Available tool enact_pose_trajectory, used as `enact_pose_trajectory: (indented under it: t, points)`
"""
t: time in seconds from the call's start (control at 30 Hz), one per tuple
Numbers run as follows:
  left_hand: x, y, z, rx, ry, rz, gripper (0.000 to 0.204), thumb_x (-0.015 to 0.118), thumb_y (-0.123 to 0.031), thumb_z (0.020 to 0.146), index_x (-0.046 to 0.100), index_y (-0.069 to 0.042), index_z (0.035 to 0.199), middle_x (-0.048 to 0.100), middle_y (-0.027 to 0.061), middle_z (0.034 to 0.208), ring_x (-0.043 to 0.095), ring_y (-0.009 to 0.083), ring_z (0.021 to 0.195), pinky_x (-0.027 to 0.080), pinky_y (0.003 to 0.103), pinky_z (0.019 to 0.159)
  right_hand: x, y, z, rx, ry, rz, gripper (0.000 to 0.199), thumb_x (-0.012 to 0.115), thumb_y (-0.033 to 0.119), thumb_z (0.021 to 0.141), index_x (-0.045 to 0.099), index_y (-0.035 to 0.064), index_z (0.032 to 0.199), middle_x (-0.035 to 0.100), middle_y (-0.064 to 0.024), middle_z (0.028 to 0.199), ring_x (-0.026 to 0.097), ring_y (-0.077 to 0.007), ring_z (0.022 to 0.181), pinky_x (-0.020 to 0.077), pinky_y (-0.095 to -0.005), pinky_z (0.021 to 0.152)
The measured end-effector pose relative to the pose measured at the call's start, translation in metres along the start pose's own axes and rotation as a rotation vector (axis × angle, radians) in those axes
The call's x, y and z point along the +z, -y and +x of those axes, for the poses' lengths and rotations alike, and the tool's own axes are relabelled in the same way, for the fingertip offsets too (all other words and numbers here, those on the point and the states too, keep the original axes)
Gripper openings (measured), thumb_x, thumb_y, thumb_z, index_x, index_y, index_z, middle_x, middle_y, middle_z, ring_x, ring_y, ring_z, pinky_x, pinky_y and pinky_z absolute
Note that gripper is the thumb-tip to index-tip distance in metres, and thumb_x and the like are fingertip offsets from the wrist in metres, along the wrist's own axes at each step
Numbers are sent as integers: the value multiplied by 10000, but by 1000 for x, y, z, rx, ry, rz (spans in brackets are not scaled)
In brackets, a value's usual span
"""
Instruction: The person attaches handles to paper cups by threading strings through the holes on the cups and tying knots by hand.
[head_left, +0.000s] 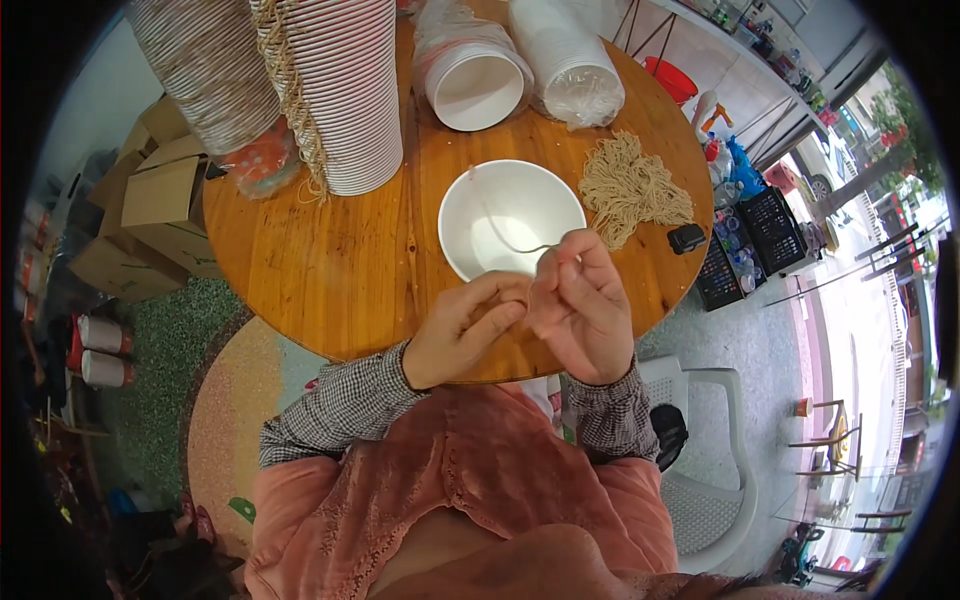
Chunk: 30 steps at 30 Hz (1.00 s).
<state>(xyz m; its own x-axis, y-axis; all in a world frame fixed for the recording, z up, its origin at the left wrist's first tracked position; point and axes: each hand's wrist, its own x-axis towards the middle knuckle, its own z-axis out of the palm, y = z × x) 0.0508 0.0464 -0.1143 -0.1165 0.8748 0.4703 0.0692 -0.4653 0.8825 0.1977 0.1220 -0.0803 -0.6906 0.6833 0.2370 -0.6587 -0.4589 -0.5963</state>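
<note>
A thin pale string [512, 243] runs from the pinched fingertips of my right hand [585, 305] across the white bowl [465, 228] to its far rim. The bowl stands on the table just beyond my hands, its mouth facing up. My left hand [465, 330] is closed, thumb against forefinger, its fingertips close beside my right hand. Whatever lies between those left fingers is too small to make out. To the right of the bowl lies a loose heap of tan string [632, 190].
Tall stacked white bowls [345, 100], with braided string down one side, stand at the far left of the round wooden table [330, 270]. Bagged white bowls [480, 92] lie at the back. A small black object [686, 238] sits near the right edge. A white plastic chair [735, 440] stands to my right.
</note>
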Motion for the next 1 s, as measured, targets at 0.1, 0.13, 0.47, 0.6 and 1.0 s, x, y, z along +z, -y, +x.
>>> enact_pose_trajectory:
  t: [0.1,0.13,0.47,0.6,1.0]
  points:
    - [-24,9,-14,-529,253,-256,164,516,-142,990,599,-2,1011,606,21,859,557,79,782,461,235,719,-20,8,-7,-81,-62,-33,122,463,53,986,502,40,1101,600,-107,922,594,-166,702,497,-276,608]
    - [-32,13,-17,-531,256,-258,164,516,-142,990,599,-2,1011,606,21,859,557,79,782,461,235,719,-29,12,-12,-94,-96,-46,123,464,49,984,507,37,1099,604,-103,922,595,-163,702,493,-272,605]
    - [12,27,-6,-321,239,-583,324,519,-83,982,493,11,1292,632,81,1074,604,90,838,492,230,751,-36,-9,-24,81,-64,-15,141,488,61,974,498,29,1112,610,-109,941,614,-168,754,514,-283,634]
    - [-14,42,-14,-433,391,-377,203,522,-122,990,587,16,1124,623,26,874,578,71,744,478,221,695,-49,10,-34,-82,-197,-79,130,478,50,974,509,28,1098,609,-101,940,601,-157,738,510,-267,641]
    - [25,46,-11,-399,369,-545,250,517,-19,964,509,-3,1213,587,20,1091,566,63,836,469,211,727,-46,-1,-51,82,-160,-65,110,489,41,965,502,26,1073,621,-116,940,639,-171,742,543,-287,636]
